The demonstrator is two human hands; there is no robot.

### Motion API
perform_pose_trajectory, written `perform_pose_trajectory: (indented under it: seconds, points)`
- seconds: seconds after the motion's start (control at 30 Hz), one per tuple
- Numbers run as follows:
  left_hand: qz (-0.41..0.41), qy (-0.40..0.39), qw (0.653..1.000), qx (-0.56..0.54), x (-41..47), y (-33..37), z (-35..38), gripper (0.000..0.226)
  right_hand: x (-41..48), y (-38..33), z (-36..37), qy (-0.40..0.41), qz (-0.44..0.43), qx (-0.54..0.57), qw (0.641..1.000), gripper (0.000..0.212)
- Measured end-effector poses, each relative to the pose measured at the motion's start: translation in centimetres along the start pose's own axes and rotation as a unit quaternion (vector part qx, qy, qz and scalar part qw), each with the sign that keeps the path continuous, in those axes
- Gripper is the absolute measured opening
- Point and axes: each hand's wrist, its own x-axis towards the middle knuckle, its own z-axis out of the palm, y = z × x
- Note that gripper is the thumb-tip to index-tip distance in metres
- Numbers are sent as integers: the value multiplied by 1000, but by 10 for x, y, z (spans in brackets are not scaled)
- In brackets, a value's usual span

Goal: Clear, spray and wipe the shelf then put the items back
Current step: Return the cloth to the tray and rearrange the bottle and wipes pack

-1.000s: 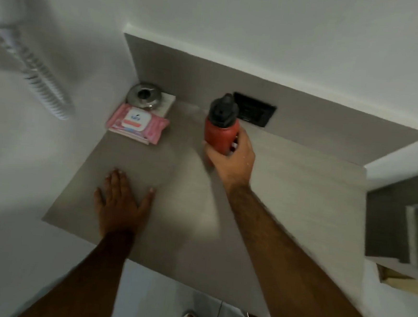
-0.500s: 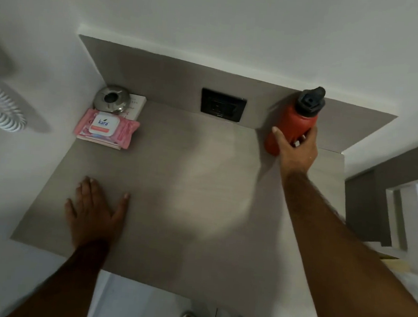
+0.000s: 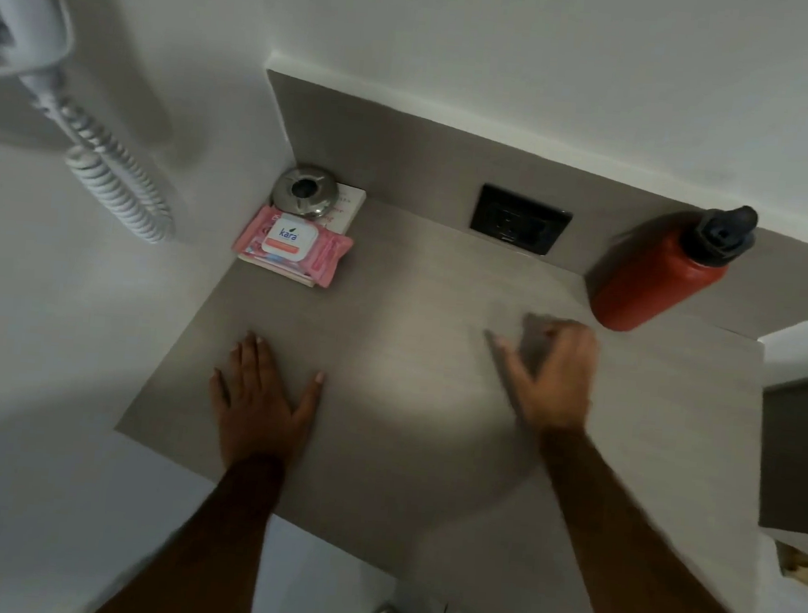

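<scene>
Head camera, looking down at a grey shelf (image 3: 388, 353) set into a white corner. A moment ago my right hand (image 3: 549, 371) was wrapped around the red bottle (image 3: 655, 277); now it has let go and is drawing back toward me, blurred with motion, fingers loosely spread and holding nothing. The bottle stands on its own at the back right of the shelf, against the rear panel, just beyond my fingertips and no longer touching them. My left hand (image 3: 260, 391) has not moved: it lies flat, palm down, fingers apart, near the front left edge.

I judge that the bottle is back in place, so the putting-back step looks close to finished.

Counting what sits on the shelf: one red bottle with a dark cap; one pink pack of wipes (image 3: 293, 246) at the back left; one round metal dish (image 3: 304, 195) behind it, resting on one white booklet (image 3: 349, 210). One dark wall socket (image 3: 519, 224) is set in the rear panel. One coiled white cord (image 3: 112, 186) hangs on the left wall.
</scene>
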Motion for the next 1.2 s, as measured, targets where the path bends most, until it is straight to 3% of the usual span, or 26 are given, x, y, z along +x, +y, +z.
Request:
perform_pose_trajectory:
  seconds: [0.07,0.2,0.33,0.43,0.63,0.8,0.97,1.03,1.13,1.2]
  points:
    - [2,-2,1000,1,0,0,0,101,4,-38,32,-90,-100,-33,990,59]
    - [0,2,1000,-6,0,0,2,100,36,-135,96,-153,-241,1,958,65]
    - [0,-4,1000,2,3,-2,3,100,67,-216,148,-248,-240,-50,937,82]
    - [8,-5,1000,9,4,-3,4,99,73,-235,175,-289,-242,-135,916,86]
    - [9,-5,1000,16,4,-2,3,100,64,-214,161,-256,-213,-91,938,74]
    - [8,6,1000,12,1,0,-1,101,58,-131,89,-154,-145,-41,977,58]
    - [8,15,1000,9,0,2,0,101,63,-38,22,-113,-61,-97,987,53]
    - [11,14,1000,14,1,1,1,101,71,-25,17,-109,-64,-143,982,52]
    - [6,16,1000,13,1,0,3,101,89,-21,15,-68,-24,-150,986,33]
    - [5,15,1000,9,2,0,3,101,89,-19,13,-77,-41,-194,977,37]
